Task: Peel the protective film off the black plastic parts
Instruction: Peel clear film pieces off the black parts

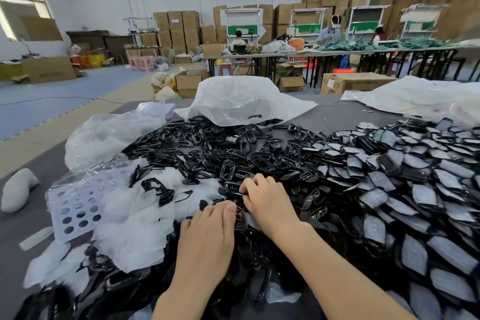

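My left hand (207, 236) and my right hand (267, 197) meet over the middle of the table, both with curled fingers around one small black plastic part (240, 215) between them. My right fingertips pinch at its upper edge. Most of that part is hidden by my fingers, so I cannot see whether film is on it. A heap of black parts with whitish film (394, 184) covers the right side. Bare black frame-shaped parts (220, 148) lie heaped behind my hands. Peeled translucent film pieces (135, 231) are piled to the left.
A lilac perforated sheet (75, 205) lies under clear plastic at the left. A large white plastic bag (241, 101) stands open at the back of the grey table, another bag (420, 96) at the far right. Cardboard boxes and people at long tables fill the room behind.
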Demonstrator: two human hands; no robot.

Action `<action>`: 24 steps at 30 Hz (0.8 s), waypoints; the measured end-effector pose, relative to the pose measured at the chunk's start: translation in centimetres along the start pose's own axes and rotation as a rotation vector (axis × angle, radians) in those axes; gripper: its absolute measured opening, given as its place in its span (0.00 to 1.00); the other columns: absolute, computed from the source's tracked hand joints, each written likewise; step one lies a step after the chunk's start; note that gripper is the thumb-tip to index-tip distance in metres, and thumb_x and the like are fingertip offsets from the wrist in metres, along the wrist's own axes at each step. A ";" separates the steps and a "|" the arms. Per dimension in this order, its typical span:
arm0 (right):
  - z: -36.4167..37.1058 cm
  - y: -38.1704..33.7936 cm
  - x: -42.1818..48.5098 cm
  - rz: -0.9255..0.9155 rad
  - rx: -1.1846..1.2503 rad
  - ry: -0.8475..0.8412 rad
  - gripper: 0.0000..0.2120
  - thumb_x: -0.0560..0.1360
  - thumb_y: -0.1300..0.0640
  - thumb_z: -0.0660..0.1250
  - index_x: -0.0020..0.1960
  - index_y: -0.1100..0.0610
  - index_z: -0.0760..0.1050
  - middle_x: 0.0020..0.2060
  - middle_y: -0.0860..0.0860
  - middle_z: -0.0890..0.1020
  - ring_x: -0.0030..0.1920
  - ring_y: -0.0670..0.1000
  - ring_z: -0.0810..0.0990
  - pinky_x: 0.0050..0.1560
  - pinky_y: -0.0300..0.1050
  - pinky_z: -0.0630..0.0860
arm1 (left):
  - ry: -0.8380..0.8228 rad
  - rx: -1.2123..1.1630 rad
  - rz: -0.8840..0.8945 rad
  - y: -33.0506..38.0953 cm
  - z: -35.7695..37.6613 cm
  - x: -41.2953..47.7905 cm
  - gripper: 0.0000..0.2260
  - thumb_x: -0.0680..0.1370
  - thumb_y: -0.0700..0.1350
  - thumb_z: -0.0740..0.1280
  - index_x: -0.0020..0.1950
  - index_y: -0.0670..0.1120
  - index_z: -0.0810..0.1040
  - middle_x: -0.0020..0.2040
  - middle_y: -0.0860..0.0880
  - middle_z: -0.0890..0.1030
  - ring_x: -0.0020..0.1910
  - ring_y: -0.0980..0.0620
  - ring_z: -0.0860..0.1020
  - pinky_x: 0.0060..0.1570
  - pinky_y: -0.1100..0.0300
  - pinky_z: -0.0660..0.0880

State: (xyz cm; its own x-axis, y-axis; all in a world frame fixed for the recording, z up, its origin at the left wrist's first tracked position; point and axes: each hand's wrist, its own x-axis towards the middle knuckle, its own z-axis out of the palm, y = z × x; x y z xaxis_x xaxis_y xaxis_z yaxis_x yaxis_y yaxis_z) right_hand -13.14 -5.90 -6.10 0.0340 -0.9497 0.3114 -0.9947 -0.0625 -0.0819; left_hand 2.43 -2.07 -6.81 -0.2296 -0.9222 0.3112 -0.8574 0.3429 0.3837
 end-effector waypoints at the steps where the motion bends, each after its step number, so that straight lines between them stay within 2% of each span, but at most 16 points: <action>1: -0.2 0.3 -0.3 -0.007 -0.016 0.011 0.11 0.83 0.51 0.56 0.64 0.50 0.70 0.60 0.51 0.74 0.60 0.55 0.74 0.59 0.49 0.69 | -0.024 0.049 -0.024 0.1 0.1 0.5 0.21 0.83 0.60 0.41 0.67 0.61 0.69 0.63 0.60 0.77 0.62 0.56 0.74 0.60 0.55 0.67; 3: -0.7 1.0 -0.8 0.001 -0.016 0.035 0.12 0.84 0.50 0.55 0.64 0.52 0.69 0.58 0.51 0.77 0.58 0.54 0.75 0.58 0.48 0.69 | -0.076 0.129 -0.073 0.4 0.4 1.7 0.19 0.84 0.59 0.48 0.68 0.57 0.70 0.64 0.56 0.75 0.63 0.52 0.74 0.61 0.54 0.68; 5: -1.4 1.7 -1.6 0.046 0.093 0.069 0.11 0.84 0.51 0.56 0.62 0.53 0.70 0.53 0.49 0.80 0.54 0.52 0.78 0.55 0.46 0.71 | -0.138 0.165 -0.094 0.9 0.7 2.8 0.18 0.83 0.60 0.53 0.65 0.52 0.74 0.62 0.50 0.75 0.59 0.47 0.76 0.59 0.53 0.71; 7: -2.0 2.4 -2.7 0.141 0.316 0.091 0.07 0.83 0.53 0.58 0.58 0.52 0.71 0.47 0.47 0.81 0.48 0.50 0.79 0.49 0.44 0.73 | -0.185 0.108 -0.115 1.1 1.0 3.7 0.16 0.82 0.58 0.56 0.61 0.51 0.76 0.59 0.48 0.74 0.56 0.46 0.77 0.57 0.53 0.72; 10: -2.4 3.4 -4.5 0.297 0.638 0.157 0.03 0.81 0.54 0.62 0.52 0.48 0.73 0.39 0.44 0.80 0.38 0.43 0.78 0.38 0.34 0.71 | -0.228 0.008 -0.127 1.2 1.1 4.4 0.15 0.81 0.56 0.60 0.64 0.52 0.77 0.60 0.48 0.74 0.57 0.47 0.76 0.61 0.51 0.72; 12: -2.4 3.9 -5.6 0.396 0.865 0.232 0.06 0.81 0.55 0.64 0.49 0.45 0.75 0.36 0.43 0.80 0.34 0.42 0.77 0.36 0.33 0.73 | -0.270 -0.030 -0.148 1.2 0.9 4.9 0.14 0.80 0.55 0.62 0.62 0.52 0.77 0.60 0.48 0.74 0.58 0.48 0.76 0.62 0.50 0.72; 13: -2.4 4.1 -6.2 0.446 0.997 0.261 0.07 0.81 0.56 0.64 0.49 0.44 0.77 0.35 0.43 0.80 0.32 0.41 0.77 0.37 0.36 0.76 | -0.293 -0.045 -0.161 1.3 0.8 5.2 0.13 0.79 0.55 0.63 0.60 0.53 0.77 0.59 0.49 0.75 0.58 0.48 0.76 0.62 0.49 0.72; 15: -2.3 4.5 -7.1 0.538 1.217 0.312 0.10 0.81 0.57 0.64 0.49 0.44 0.80 0.34 0.43 0.80 0.36 0.43 0.80 0.45 0.45 0.81 | -0.307 -0.093 -0.184 1.6 0.7 5.4 0.09 0.77 0.54 0.64 0.54 0.53 0.76 0.57 0.50 0.76 0.56 0.48 0.77 0.61 0.47 0.73; 18: -2.1 4.7 -8.1 0.578 1.462 0.356 0.13 0.81 0.59 0.65 0.49 0.43 0.83 0.34 0.42 0.80 0.39 0.46 0.84 0.47 0.45 0.83 | -0.255 -0.249 -0.220 1.8 0.9 5.4 0.05 0.75 0.52 0.64 0.46 0.53 0.74 0.49 0.51 0.80 0.50 0.47 0.79 0.55 0.48 0.76; 22: -1.9 4.7 -8.1 0.608 1.687 0.350 0.11 0.81 0.63 0.66 0.54 0.50 0.83 0.39 0.50 0.81 0.40 0.48 0.84 0.47 0.46 0.83 | -0.194 -0.353 -0.254 2.0 1.0 5.6 0.07 0.79 0.53 0.61 0.47 0.52 0.75 0.40 0.54 0.81 0.41 0.55 0.78 0.41 0.56 0.74; 24: -1.8 4.9 -8.0 0.628 1.730 0.358 0.10 0.81 0.64 0.65 0.55 0.54 0.83 0.42 0.54 0.82 0.40 0.49 0.84 0.45 0.45 0.83 | -0.197 -0.305 -0.223 2.2 1.1 5.6 0.10 0.79 0.56 0.62 0.50 0.52 0.78 0.44 0.55 0.81 0.46 0.54 0.79 0.47 0.55 0.76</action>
State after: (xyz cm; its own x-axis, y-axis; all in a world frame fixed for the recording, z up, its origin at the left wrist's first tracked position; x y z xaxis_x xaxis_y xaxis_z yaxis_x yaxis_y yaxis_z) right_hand -18.44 1.91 -7.32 -0.4971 -0.8677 -0.0009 0.3411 -0.1944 -0.9197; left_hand -1.29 -6.64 -5.20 -0.1632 -0.9861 0.0311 -0.7274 0.1415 0.6714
